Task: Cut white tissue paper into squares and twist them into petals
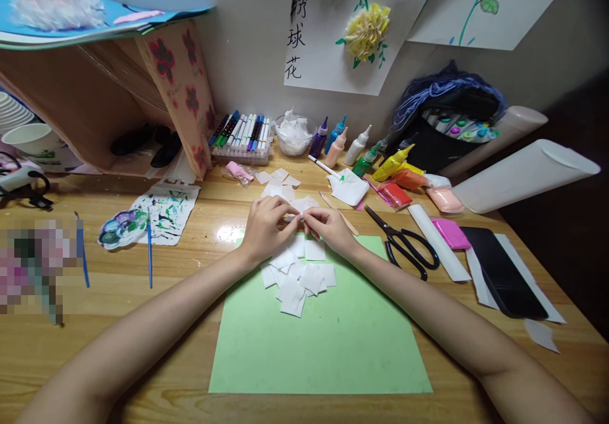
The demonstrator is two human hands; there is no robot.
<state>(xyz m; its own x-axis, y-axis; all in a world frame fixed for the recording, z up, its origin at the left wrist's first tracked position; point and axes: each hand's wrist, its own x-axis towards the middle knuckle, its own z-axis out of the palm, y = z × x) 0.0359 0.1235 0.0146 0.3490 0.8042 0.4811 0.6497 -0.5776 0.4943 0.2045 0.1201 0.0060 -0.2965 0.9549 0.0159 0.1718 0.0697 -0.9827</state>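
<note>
One white paper pc [301, 217] is btwn L fingers [288, 210] & R fingers [313, 214].

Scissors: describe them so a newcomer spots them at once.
Start at the green sheet on the wooden table. Just right of its upper right corner, before the long white strip, lie the scissors. Unlike the strip and the black phone, they have two looped black handles.
</note>
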